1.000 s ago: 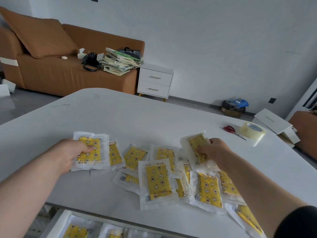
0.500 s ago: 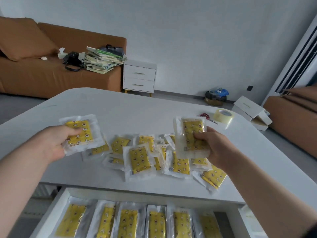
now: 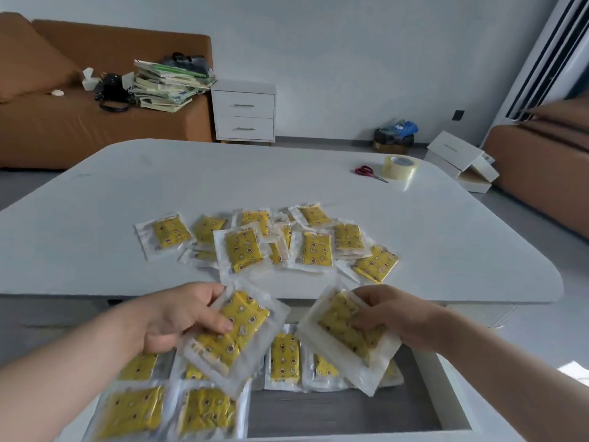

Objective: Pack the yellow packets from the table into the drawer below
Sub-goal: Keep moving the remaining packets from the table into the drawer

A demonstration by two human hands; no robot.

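A white bench (image 3: pixel 255 173) with rounded corners fills the middle of a pale-walled room with a grey floor. Beyond the left grip (image 3: pixel 172 317) stands a brown sofa (image 3: pixel 63 122), with a white two-drawer cabinet (image 3: pixel 244 111) at its end.

The yellow packets are flat clear pouches, each with a yellow printed pad inside. A loose, overlapping pile of them (image 3: pixel 274 244) lies on the bench just beyond both grips. The left grip holds one packet (image 3: pixel 236 333), thumb on top and fingers curled beneath, tilted over the open drawer (image 3: pixel 446 387). The right grip (image 3: pixel 392 314) pinches a second packet (image 3: pixel 341 330) at its upper corner – how many pouches it holds cannot be told. Directly below the grips, rows of packed packets (image 3: pixel 285 358) line the drawer's back and left part; a bare grey strip of its floor shows below the right grip.

Far beyond the right grip, red-handled scissors (image 3: pixel 369 172) lie just beside a roll of clear tape (image 3: pixel 400 167) near the bench's far edge. On the sofa sit a leaning stack of papers (image 3: pixel 169 87) and a black bag (image 3: pixel 111 90). White boxes (image 3: pixel 462 161) lie on the floor past the bench, beside a second brown seat (image 3: pixel 548 170). The two held packets hide part of the drawer's rows – nothing else lies between grips and drawer.
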